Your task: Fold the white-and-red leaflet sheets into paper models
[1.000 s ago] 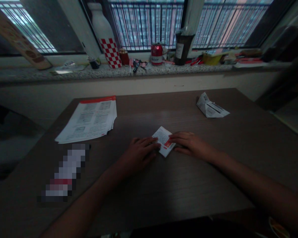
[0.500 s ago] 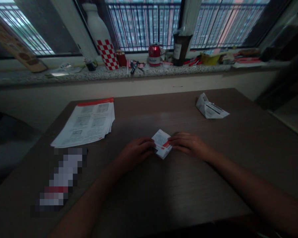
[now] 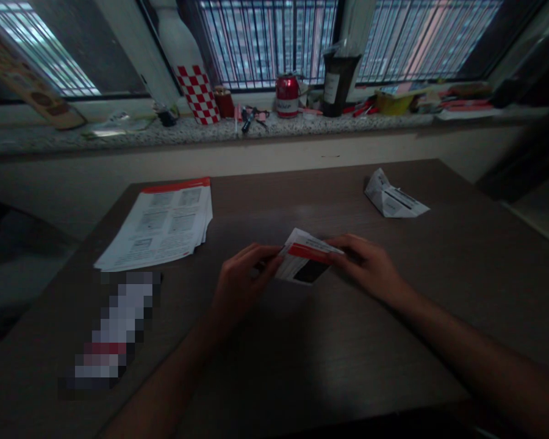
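A small folded sheet of paper (image 3: 297, 265), white with a red band and a dark printed block, is held between both hands over the middle of the table. My left hand (image 3: 247, 274) pinches its left corner between thumb and fingers. On the opposite side my right hand (image 3: 361, 259) grips the right corner. The paper looks tilted, raised a little above the tabletop. Another folded paper shape (image 3: 396, 198), with peaked sides, stands at the back right of the table.
Printed sheets with a red top strip (image 3: 165, 222) lie in a stack at the left. Nearer me is a blurred-out flat object (image 3: 114, 329). Along the windowsill (image 3: 132, 137) stand a checkered bottle (image 3: 196, 91), a red can (image 3: 287, 96) and a dark cup (image 3: 338, 82).
Both hands have lifted the folded paper from near the tabletop and turned it. Its red band and dark block now face me more fully, and the hands sit slightly farther apart.
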The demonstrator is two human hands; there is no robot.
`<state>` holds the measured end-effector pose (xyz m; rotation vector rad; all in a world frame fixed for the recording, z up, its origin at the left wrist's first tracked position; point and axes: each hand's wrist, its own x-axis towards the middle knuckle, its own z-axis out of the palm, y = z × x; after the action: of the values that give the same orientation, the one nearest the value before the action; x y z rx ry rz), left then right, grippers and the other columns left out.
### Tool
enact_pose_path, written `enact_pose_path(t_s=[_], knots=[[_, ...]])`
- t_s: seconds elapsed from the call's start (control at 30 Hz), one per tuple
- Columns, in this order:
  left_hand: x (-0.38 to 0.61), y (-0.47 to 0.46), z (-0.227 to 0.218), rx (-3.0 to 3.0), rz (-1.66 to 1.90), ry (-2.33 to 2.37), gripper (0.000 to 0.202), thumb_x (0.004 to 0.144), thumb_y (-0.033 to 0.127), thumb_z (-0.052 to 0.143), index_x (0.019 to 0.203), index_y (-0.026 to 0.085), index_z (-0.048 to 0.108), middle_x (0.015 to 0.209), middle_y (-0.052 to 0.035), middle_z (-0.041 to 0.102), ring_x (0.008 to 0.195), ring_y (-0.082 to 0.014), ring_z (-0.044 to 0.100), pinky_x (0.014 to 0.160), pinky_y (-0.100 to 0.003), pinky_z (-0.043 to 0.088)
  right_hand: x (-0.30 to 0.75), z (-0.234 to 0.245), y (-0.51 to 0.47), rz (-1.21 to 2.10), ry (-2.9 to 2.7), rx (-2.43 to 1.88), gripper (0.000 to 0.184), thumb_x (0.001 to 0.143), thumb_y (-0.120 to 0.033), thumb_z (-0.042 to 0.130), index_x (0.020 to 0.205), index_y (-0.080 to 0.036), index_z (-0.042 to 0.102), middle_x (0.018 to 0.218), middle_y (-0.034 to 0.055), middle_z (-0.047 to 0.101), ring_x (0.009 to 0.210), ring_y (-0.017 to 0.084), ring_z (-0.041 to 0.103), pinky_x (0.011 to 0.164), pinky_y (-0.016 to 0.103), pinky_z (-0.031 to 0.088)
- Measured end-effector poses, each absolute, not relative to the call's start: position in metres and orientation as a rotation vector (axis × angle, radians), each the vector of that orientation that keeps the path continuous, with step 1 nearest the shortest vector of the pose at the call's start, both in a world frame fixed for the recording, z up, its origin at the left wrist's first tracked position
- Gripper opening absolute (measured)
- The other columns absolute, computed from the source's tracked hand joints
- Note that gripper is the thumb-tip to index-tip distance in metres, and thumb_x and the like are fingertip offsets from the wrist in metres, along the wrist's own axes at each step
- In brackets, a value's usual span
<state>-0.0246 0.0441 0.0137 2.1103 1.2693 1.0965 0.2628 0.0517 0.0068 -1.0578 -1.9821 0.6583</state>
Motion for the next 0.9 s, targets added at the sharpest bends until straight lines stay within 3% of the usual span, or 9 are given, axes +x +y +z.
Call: enact_pose_path(t_s=[0.17, 0.37, 0.53, 0.67, 0.77, 0.9], knots=[[-0.022, 0.047, 0.005, 1.941, 0.962, 1.318, 0.025, 0.099, 0.033, 0.068, 0.123, 0.024, 0.07, 0.096, -0.0006, 0.078, 0.081, -0.0176, 0.075, 0.071, -0.027, 0.06, 0.26, -0.009, 0.056, 0.753, -1.953, -1.186, 0.032, 0.103, -0.041, 0.061, 0.129, -0.026, 0.07, 0.113, 0.0066, 0.078, 0.091, 0.024, 0.075, 0.078, 0.038, 0.062], [-0.023, 0.052, -0.007, 2.095, 0.76, 1.389, 0.02, 0.098, 0.031, 0.067, 0.116, 0.024, 0.072, 0.09, -0.0008, 0.078, 0.076, -0.0194, 0.074, 0.067, -0.029, 0.057, 0.258, -0.017, 0.062, 0.711, -2.112, -1.154, 0.03, 0.105, -0.035, 0.057, 0.13, -0.026, 0.07, 0.119, 0.0084, 0.076, 0.102, 0.025, 0.073, 0.088, 0.041, 0.06], [-0.024, 0.054, -0.012, 2.222, 0.656, 1.403, 0.018, 0.097, 0.031, 0.068, 0.113, 0.024, 0.072, 0.088, -0.0016, 0.073, 0.074, -0.0202, 0.07, 0.067, -0.032, 0.055, 0.257, -0.019, 0.064, 0.63, -2.224, -1.105, 0.029, 0.106, -0.032, 0.056, 0.131, -0.023, 0.069, 0.112, 0.0105, 0.073, 0.102, 0.025, 0.07, 0.09, 0.041, 0.058], [-0.025, 0.055, -0.015, 2.288, 0.693, 1.422, 0.034, 0.095, 0.027, 0.07, 0.129, 0.022, 0.066, 0.115, -0.0076, 0.07, 0.099, -0.0251, 0.071, 0.087, -0.04, 0.06, 0.258, -0.026, 0.067, 0.591, -2.275, -1.072, 0.03, 0.106, -0.031, 0.057, 0.131, -0.021, 0.069, 0.109, 0.0109, 0.069, 0.101, 0.025, 0.068, 0.091, 0.041, 0.057], [-0.027, 0.056, -0.018, 2.42, 0.676, 1.301, 0.045, 0.098, 0.021, 0.065, 0.143, 0.026, 0.058, 0.144, -0.009, 0.06, 0.13, -0.0282, 0.06, 0.11, -0.046, 0.052, 0.258, -0.028, 0.068, 0.572, -2.282, -1.061, 0.028, 0.106, -0.03, 0.057, 0.13, -0.021, 0.069, 0.11, 0.0107, 0.067, 0.101, 0.024, 0.067, 0.09, 0.04, 0.057], [-0.027, 0.057, -0.021, 2.539, 0.565, 1.161, 0.042, 0.102, 0.016, 0.059, 0.143, 0.024, 0.057, 0.154, -0.0075, 0.055, 0.142, -0.0274, 0.051, 0.12, -0.048, 0.042, 0.256, -0.026, 0.067, 0.548, -2.278, -1.075, 0.026, 0.105, -0.027, 0.06, 0.128, -0.019, 0.07, 0.111, 0.0111, 0.066, 0.102, 0.024, 0.066, 0.091, 0.04, 0.057]])
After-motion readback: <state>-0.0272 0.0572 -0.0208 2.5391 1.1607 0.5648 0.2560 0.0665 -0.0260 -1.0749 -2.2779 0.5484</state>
